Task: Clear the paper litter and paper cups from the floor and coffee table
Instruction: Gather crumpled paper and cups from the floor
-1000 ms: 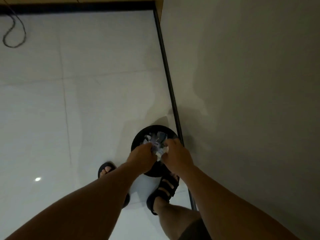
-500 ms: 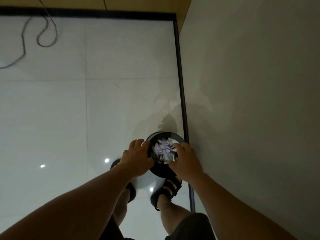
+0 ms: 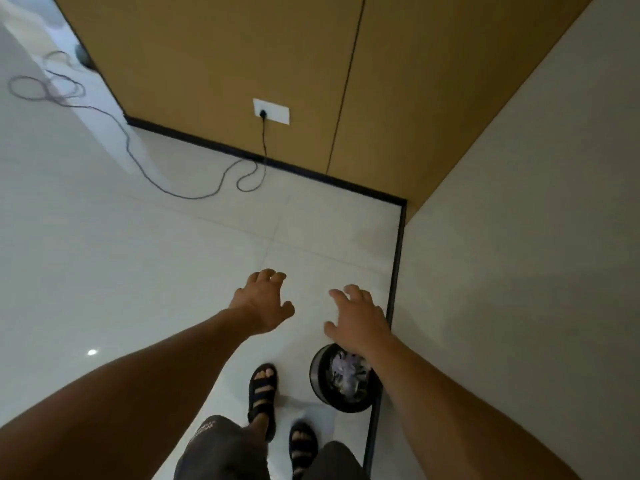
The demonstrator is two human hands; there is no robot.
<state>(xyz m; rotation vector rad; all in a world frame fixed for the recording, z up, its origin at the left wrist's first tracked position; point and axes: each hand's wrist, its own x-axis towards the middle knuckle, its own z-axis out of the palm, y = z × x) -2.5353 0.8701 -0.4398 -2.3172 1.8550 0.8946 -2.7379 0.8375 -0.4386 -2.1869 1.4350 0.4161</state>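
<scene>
Reaching forward above the pale tiled floor [image 3: 138,258], both hands are empty. The left hand [image 3: 261,301] has its fingers loosely curled downward and slightly apart, thumb out to the right, holding nothing. The right hand [image 3: 358,320] is spread, palm down, fingers apart and pointing to the far side, also holding nothing.

The paper litter [image 3: 346,372], crumpled whitish and pale purple scraps, lies inside a round dark bin [image 3: 317,377] that stands on the floor under the right forearm, near the right wall [image 3: 519,237] and just beside its black skirting. The forearm hides part of the bin's right rim. No paper cup can be made out among the scraps.

To the left of the bin stands one foot in a black sandal [image 3: 263,389]; the other sandalled foot [image 3: 303,445] is nearer, below dark shorts.

At the far side a brown panelled wall [image 3: 207,64] carries a white socket [image 3: 271,111] with a plug in it. Its dark cable [image 3: 194,194] drops to the floor and runs in loops away to the far left.
</scene>
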